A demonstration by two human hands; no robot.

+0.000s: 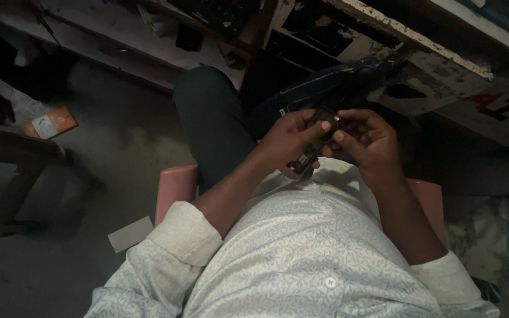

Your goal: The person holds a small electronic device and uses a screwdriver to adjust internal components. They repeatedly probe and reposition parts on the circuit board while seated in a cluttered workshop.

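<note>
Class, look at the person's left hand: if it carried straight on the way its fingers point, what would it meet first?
Probably the right hand: the left hand points across the small dark device both hands hold, and the right hand's fingers lie just beyond. Depth is hard to judge in this dim view.

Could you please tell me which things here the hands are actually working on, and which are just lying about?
In hand:
small dark device, held by left hand and right hand

Lying about:
orange box
pale card on floor
blue cloth
pink seat
</note>
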